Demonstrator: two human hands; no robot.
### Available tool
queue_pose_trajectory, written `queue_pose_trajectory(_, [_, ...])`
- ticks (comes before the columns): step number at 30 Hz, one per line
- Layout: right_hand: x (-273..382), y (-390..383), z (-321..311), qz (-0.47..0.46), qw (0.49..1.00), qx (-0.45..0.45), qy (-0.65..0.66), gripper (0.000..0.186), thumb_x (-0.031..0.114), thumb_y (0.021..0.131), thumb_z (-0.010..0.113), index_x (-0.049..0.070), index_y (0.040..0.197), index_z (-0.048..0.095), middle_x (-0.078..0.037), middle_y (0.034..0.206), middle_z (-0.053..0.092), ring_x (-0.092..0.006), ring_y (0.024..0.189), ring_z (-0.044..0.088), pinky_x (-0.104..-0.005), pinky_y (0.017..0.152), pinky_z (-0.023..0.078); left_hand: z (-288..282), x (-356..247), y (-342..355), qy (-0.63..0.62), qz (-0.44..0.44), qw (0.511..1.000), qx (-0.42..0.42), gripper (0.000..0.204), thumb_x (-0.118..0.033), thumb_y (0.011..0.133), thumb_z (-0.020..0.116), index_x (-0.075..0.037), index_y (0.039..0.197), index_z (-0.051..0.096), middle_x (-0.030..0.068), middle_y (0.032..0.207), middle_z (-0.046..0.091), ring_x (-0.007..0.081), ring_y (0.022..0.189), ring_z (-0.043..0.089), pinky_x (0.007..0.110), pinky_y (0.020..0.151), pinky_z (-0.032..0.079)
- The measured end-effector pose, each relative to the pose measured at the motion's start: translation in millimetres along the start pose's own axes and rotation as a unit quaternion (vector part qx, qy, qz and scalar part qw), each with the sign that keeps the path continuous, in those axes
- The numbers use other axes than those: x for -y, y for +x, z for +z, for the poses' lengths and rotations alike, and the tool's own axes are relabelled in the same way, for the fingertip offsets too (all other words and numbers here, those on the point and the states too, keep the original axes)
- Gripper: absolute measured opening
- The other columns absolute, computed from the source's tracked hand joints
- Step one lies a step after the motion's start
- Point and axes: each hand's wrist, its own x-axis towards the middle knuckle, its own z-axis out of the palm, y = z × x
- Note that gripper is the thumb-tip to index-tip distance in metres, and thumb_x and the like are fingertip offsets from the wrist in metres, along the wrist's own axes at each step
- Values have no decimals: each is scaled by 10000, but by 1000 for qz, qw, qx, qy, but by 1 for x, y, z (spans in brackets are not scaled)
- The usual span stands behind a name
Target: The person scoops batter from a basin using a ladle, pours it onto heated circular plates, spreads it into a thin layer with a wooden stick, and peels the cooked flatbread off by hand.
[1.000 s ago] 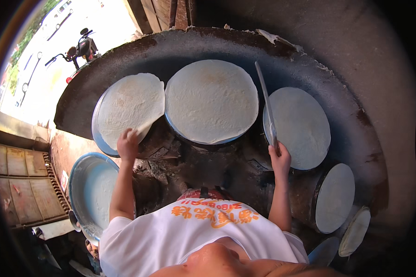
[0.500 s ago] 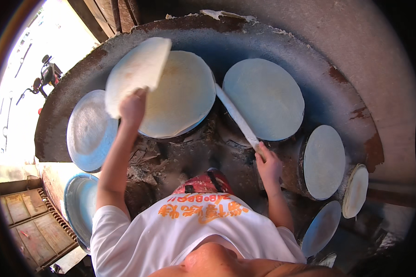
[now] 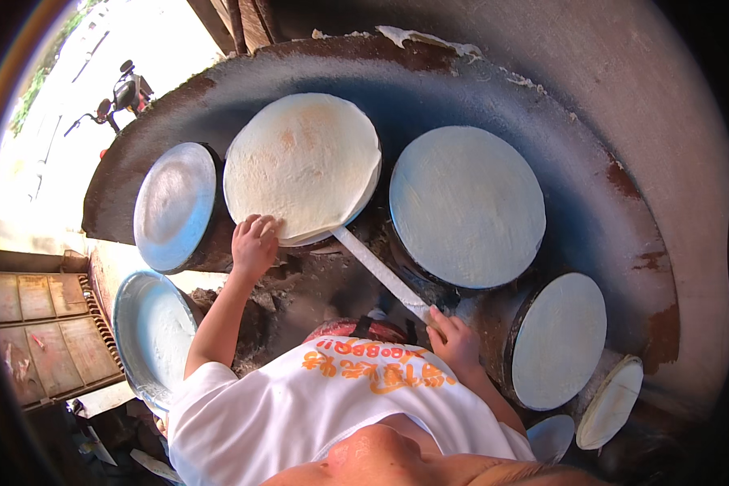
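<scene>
A thin round flatbread (image 3: pixel 304 158), pale with light brown patches, lies flat over a round griddle at the back, left of centre. At its near left edge is my left hand (image 3: pixel 257 243), fingers curled together on the rim of the bread. My right hand (image 3: pixel 455 336) is wrapped round the end of a long, flat, whitish spatula (image 3: pixel 381 274). The spatula slants up to the left, and its tip touches the bread's near right edge. On the griddle to the right lies another pale round sheet (image 3: pixel 467 206).
A bare whitish griddle (image 3: pixel 174 209) stands at left, above a blue-white basin (image 3: pixel 147 340). Along the right are a griddle with a pale sheet (image 3: pixel 559 340) and a stack of round flatbreads (image 3: pixel 611 403). A curved soot-dark wall (image 3: pixel 599 154) rings the back.
The flatbread that my left hand held up and folded now lies flat on the griddle. My left hand has come down to its near edge, and the spatula's tip has moved left and nearer.
</scene>
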Motion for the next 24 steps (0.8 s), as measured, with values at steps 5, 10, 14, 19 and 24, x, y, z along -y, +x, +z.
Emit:
queue_pose_trajectory(5, [4,2,3,7,999,-2,46,402,183,728,716,180,1126,658,-80,735,593,-297,652,604,-403,576,488,3,-37,6,-50,5,998,-44,413,-188,702,663,-93,1100,612,81,1081,580,274,1023,534,399,884,420])
queue_pose_trajectory(10, [7,1,-9,27,994,1,103,388,116,727,721,100,1108,654,-135,894,655,-305,796,642,-381,708,517,21,-16,28,-101,68,988,-98,170,-137,729,682,-90,885,634,36,895,604,238,846,579,364,728,473])
queue_pose_trajectory(14, [-1,-12,-23,79,986,-15,146,375,72,724,714,38,1092,651,-159,1021,669,-279,926,658,-352,811,516,11,-1,45,-96,89,985,-114,118,-125,724,698,-77,804,626,42,839,609,231,775,586,348,646,486])
queue_pose_trajectory(19, [-23,-33,-13,196,925,-51,321,370,68,811,677,-10,1165,604,-109,965,667,-126,853,618,-261,747,491,0,29,69,-126,50,981,-136,102,-109,747,708,-54,792,635,80,809,623,277,742,598,370,640,495])
queue_pose_trajectory(24, [-17,-24,-13,190,937,-73,283,393,69,808,678,-12,1182,590,-106,911,671,-117,797,619,-266,705,498,-9,38,70,-180,-11,977,-116,98,-64,767,687,-14,811,616,110,830,612,304,769,596,371,682,482])
